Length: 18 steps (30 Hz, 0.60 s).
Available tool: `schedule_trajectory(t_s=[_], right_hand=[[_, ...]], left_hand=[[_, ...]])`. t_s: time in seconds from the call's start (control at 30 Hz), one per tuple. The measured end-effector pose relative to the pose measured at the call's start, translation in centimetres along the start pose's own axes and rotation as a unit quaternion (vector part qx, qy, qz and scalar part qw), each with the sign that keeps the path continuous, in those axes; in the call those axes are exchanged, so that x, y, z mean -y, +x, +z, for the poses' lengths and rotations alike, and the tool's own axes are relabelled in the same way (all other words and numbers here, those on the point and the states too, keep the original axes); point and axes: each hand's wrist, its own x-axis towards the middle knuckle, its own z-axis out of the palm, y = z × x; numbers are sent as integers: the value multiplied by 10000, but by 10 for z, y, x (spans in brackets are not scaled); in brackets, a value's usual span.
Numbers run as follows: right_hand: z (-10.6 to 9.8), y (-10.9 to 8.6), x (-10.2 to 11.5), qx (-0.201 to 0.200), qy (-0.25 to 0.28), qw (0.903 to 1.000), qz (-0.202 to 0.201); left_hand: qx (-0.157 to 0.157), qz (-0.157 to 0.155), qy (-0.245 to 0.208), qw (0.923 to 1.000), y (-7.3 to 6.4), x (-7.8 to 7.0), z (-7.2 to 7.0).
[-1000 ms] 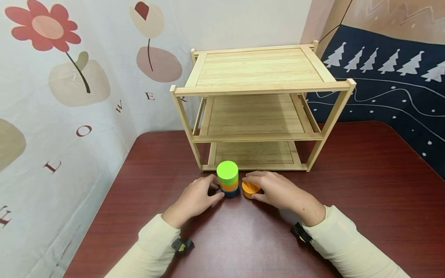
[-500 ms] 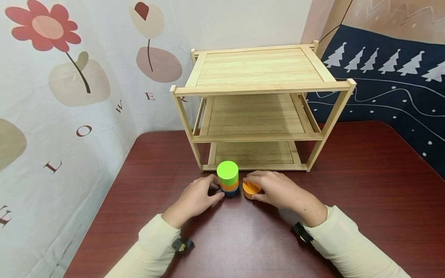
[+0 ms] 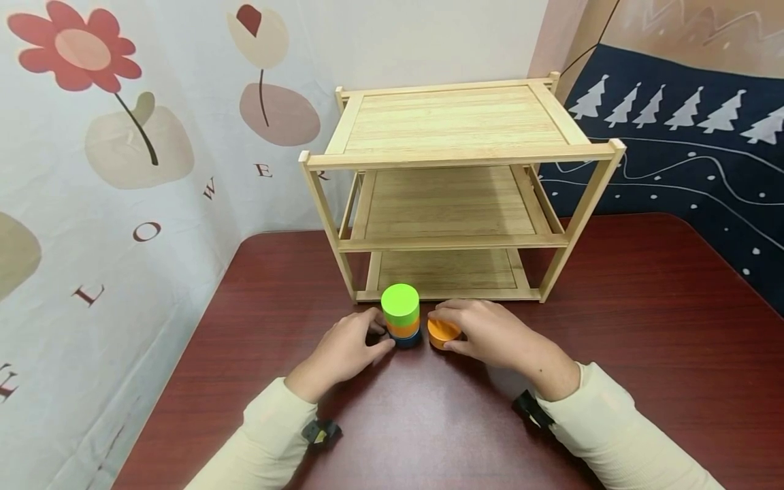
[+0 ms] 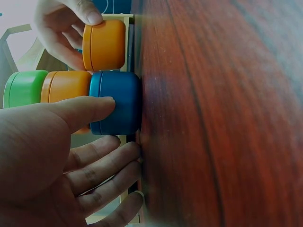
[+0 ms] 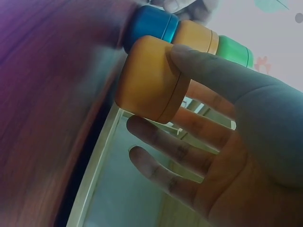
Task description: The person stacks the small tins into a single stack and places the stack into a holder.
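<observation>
A stack of small round lidded tins stands at the middle of the table: a blue tin (image 4: 118,113) at the bottom, an orange tin (image 3: 404,329) between, a green tin (image 3: 401,301) on top. My left hand (image 3: 344,347) holds the blue tin lightly from the left, thumb on its near side and fingers by its left side. Just right of the stack, my right hand (image 3: 486,333) pinches another orange tin (image 5: 149,80) between thumb and fingers. Its ring and little fingers extend free in the right wrist view. A narrow gap separates this tin from the stack in the head view.
Right behind the tins stands a three-tier wooden rack (image 3: 459,160) on the dark red table (image 3: 422,422). A flower-print cloth (image 3: 202,88) hangs at the left and back, a navy cloth with white trees (image 3: 692,150) at the right.
My right hand and its orange tin have shifted very slightly right, away from the stack. The left hand and the stack hold still.
</observation>
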Motion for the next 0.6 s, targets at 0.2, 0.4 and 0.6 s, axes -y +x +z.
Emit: schedule_trajectory(t_s=[0.2, 0.4, 0.6], right_hand=[[-3, 0, 2, 25, -39, 10000, 16], [-5, -1, 4, -55, -72, 10000, 0], [-9, -2, 6, -131, -151, 9998, -47]], left_hand=[[3, 12, 3, 10000, 0, 0, 0], [25, -17, -1, 10000, -1, 0, 0], [9, -31, 21, 10000, -2, 0, 0]])
